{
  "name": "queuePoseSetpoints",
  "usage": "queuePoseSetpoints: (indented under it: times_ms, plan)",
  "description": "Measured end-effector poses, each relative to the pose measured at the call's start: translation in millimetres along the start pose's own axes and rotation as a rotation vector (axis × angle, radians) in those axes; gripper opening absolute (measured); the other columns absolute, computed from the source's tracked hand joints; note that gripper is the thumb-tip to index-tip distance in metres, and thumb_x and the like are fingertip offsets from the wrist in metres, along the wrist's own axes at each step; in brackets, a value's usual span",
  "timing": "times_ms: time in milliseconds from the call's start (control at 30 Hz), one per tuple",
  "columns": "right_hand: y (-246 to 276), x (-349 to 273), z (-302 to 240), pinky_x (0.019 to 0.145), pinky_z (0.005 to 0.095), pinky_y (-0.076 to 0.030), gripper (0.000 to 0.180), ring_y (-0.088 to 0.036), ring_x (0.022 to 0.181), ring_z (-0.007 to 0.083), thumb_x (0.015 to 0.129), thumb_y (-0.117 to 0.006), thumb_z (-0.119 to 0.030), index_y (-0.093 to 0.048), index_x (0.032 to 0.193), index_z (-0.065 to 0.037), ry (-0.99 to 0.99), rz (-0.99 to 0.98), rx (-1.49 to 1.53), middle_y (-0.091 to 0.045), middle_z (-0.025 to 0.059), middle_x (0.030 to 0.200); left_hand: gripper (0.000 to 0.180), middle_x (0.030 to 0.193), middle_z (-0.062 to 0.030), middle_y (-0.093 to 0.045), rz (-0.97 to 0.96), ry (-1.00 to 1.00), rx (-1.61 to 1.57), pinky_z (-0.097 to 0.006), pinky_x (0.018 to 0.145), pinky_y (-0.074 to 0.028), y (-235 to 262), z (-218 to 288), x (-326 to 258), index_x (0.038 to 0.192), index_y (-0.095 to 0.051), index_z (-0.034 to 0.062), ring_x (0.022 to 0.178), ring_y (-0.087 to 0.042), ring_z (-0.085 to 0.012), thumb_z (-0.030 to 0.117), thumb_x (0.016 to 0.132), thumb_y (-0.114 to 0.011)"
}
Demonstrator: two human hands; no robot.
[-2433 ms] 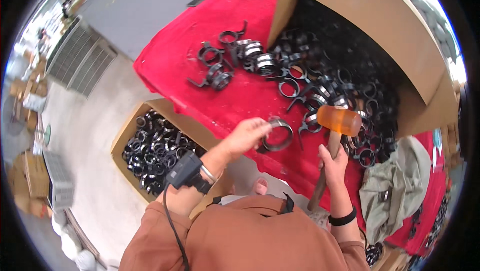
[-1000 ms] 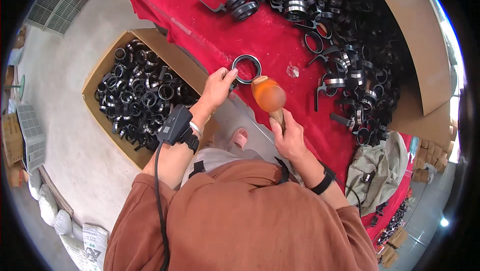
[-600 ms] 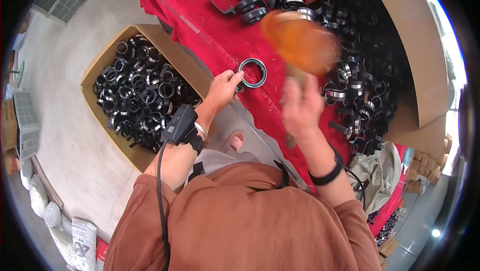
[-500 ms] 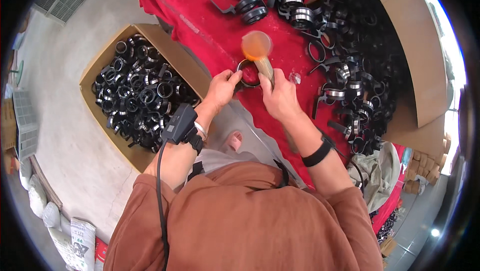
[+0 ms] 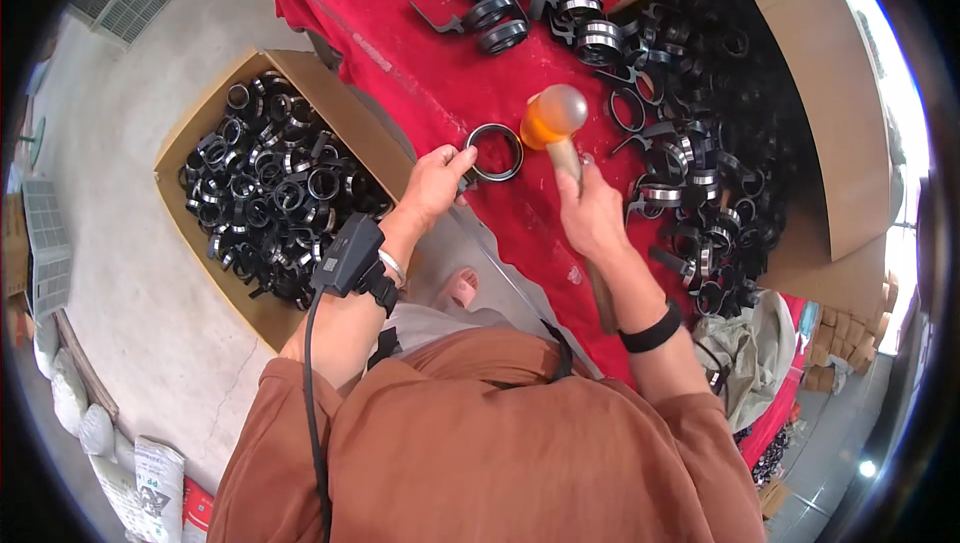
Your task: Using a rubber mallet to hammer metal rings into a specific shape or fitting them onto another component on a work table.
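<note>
My left hand [image 5: 438, 181] pinches the near-left side of a black ring with a shiny metal inner band [image 5: 513, 171], over the red cloth [image 5: 400, 33]. The ring's opening faces up. My right hand [image 5: 592, 208] is closed round the wooden handle of a mallet [image 5: 555, 115]. Its head is amber with a pale rounded face, raised to the right of the ring and apart from it. The handle's lower end shows beneath my right wrist.
Left of me stands a cardboard box [image 5: 172, 146] full of similar black rings. Several loose black rings with arms [image 5: 503, 36] lie at the cloth's far side. At the right, a tipped carton [image 5: 815, 73] spills a heap of them [image 5: 705, 178]. A pale sack [image 5: 750, 358] sits near my right elbow.
The mallet has moved right and away from the ring, together with my right hand. The ring shows fully now; my left hand still holds it in nearly the same place.
</note>
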State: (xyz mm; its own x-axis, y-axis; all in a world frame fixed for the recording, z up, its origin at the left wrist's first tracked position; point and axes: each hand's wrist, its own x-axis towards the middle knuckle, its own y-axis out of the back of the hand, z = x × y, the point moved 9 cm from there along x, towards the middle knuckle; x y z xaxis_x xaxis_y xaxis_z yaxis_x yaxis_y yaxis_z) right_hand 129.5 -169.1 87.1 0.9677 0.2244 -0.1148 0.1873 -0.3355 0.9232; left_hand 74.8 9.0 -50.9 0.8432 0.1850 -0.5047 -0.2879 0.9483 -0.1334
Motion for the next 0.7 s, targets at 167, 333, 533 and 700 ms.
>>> queuePoseSetpoints:
  times_ms: [167, 333, 533, 700]
  plan:
    - [34, 9, -6, 0.053, 0.0387, -0.048, 0.037, -0.061, 0.054, 0.0274, 0.095, -0.049, -0.036, -0.054, 0.090, 0.001, 0.060, 0.003, 0.508, -0.060, 0.0154, 0.065, 0.032, 0.076, -0.0048, -0.061, -0.049, 0.011, -0.087, -0.028, 0.053, -0.047, -3, 1, -1, 0.084, -0.059, 0.0026, 0.068, -0.059, -0.0135, 0.033, 0.092, -0.057]
    - [26, 10, -44, 0.055, 0.0368, -0.048, 0.034, -0.057, 0.057, 0.0257, 0.096, -0.048, -0.033, -0.052, 0.091, 0.000, 0.181, 0.031, 0.676, -0.057, 0.0147, 0.068, 0.028, 0.077, -0.0037, -0.063, -0.104, 0.057, -0.207, -0.028, 0.055, -0.047, -4, 0, -2, 0.086, -0.061, 0.0058, 0.068, -0.059, -0.0134, 0.034, 0.090, -0.059]
    - [-6, 39, -38, 0.070, 0.0452, -0.048, 0.049, -0.061, 0.077, 0.0402, 0.095, -0.043, -0.043, -0.056, 0.094, 0.005, 0.041, -0.213, 0.154, -0.061, 0.0259, 0.080, 0.027, 0.077, -0.0029, -0.064, -0.119, 0.050, -0.201, -0.029, 0.057, -0.048, -6, -3, -3, 0.085, -0.062, 0.0079, 0.069, -0.060, -0.0136, 0.035, 0.090, -0.060]
    - [33, 14, -23, 0.044, 0.0288, -0.043, 0.040, -0.053, 0.048, 0.0129, 0.097, -0.043, -0.039, -0.053, 0.091, -0.001, 0.090, -0.009, 0.706, -0.053, 0.0044, 0.060, 0.028, 0.076, -0.0037, -0.063, -0.134, 0.033, -0.188, -0.029, 0.059, -0.050, -3, -5, 2, 0.083, -0.061, 0.0071, 0.069, -0.060, -0.0133, 0.034, 0.089, -0.061]
